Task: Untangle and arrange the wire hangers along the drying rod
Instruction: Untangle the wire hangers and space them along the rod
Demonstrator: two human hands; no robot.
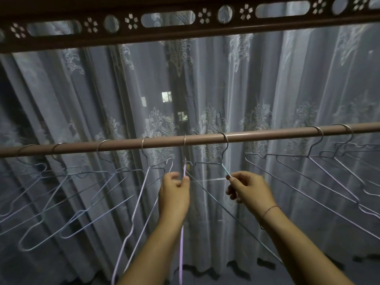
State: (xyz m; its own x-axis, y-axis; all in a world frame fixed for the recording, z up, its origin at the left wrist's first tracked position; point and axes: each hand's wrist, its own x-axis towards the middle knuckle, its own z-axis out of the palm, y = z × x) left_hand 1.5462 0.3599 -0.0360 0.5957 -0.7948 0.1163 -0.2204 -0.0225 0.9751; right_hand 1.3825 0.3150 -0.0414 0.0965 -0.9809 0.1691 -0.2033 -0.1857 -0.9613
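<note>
NIGHT WORK AT THE WINDOW: Both our hands reach up just under the drying rod [267, 134], each grasping one wire hanger. The left hand [174, 192] pinches the lilac hanger [181, 254] below its hook at the rod's middle. The right hand [248, 188] pinches the neck of the teal hanger [225, 170], hooked just to the right. We count eight hooks over the rod: these two, four spread along it to their left, and two near its right end. How many frames hang at that right end we cannot tell, as their wires overlap and run out of view. The left-side frames cross below the rod and are cut off too. A patterned sheer curtain [287, 79] hangs behind the rod, and a dark perforated rail [185, 32] runs above it.
</note>
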